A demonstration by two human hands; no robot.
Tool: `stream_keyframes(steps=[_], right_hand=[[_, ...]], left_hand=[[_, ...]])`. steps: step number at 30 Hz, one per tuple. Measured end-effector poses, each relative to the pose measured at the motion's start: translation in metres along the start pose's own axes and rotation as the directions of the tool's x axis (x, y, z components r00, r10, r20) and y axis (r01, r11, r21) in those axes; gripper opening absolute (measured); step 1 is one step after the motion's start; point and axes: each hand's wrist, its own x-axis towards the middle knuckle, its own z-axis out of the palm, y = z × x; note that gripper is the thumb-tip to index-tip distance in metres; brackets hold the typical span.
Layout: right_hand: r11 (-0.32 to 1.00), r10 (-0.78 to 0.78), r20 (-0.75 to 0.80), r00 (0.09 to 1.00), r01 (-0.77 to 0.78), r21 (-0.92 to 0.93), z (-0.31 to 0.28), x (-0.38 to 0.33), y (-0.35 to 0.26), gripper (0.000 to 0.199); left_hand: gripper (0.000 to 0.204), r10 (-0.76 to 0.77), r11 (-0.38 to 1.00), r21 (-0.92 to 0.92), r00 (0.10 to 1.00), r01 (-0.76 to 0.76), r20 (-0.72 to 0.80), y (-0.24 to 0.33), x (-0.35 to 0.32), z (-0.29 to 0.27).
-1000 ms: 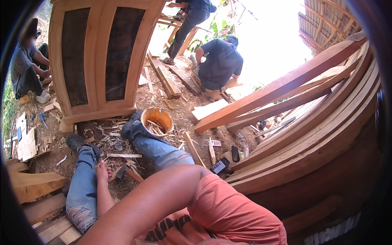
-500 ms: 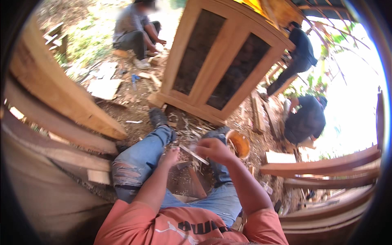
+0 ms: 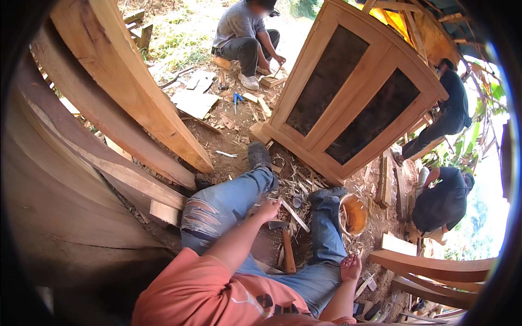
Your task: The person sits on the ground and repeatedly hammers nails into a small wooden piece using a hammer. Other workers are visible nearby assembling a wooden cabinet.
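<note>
Lying on the ground (image 3: 228, 142) between your left hand (image 3: 268, 210) and right hand (image 3: 351, 267): a hatchet (image 3: 287, 245), long axis running from near your left hand back toward you. Left is nearer; right sits well apart. Both look curled; can't tell if grasping anything. Dark head (image 3: 278, 224), reddish-brown wooden handle (image 3: 289, 258).

Cabinet (image 3: 321, 136) stands at 2 o'clock, squatting co-worker (image 3: 242, 41) at 12, planks (image 3: 138, 87) at 10, bucket (image 3: 356, 214) at 4 beside right shoe (image 3: 325, 194), beams (image 3: 435, 264) at 4 farther out, hatchet (image 3: 288, 251) between legs (image 3: 328, 239) near 6.
</note>
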Motion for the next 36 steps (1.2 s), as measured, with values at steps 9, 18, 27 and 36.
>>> stream_keyframes(steps=[9, 18, 27, 36], right_hand=[[0.95, 0.24, 0.054, 0.969, -0.223, -0.221, 0.019, 0.025, -0.003, 0.021], [0.952, 0.221, 0.019, 0.975, -0.212, -0.221, 0.031, 0.022, -0.004, 0.02], [0.946, 0.227, -0.037, 0.973, -0.23, -0.229, 0.03, 0.019, -0.003, 0.022], [0.945, 0.226, -0.042, 0.973, -0.229, -0.234, 0.037, 0.015, -0.001, 0.022]], left_hand=[[0.047, 0.007, 0.993, -0.118, 1.0, -0.005, 0.017, 0.009, -0.006, -0.001], [0.055, 0.02, 0.997, -0.079, 0.999, -0.023, -0.034, -0.002, 0.003, -0.006], [0.058, -0.017, 1.0, -0.02, 1.0, 0.017, 0.026, 0.02, -0.008, -0.003], [0.062, -0.005, 1.0, -0.012, 0.999, 0.005, 0.035, 0.012, -0.005, -0.002]])
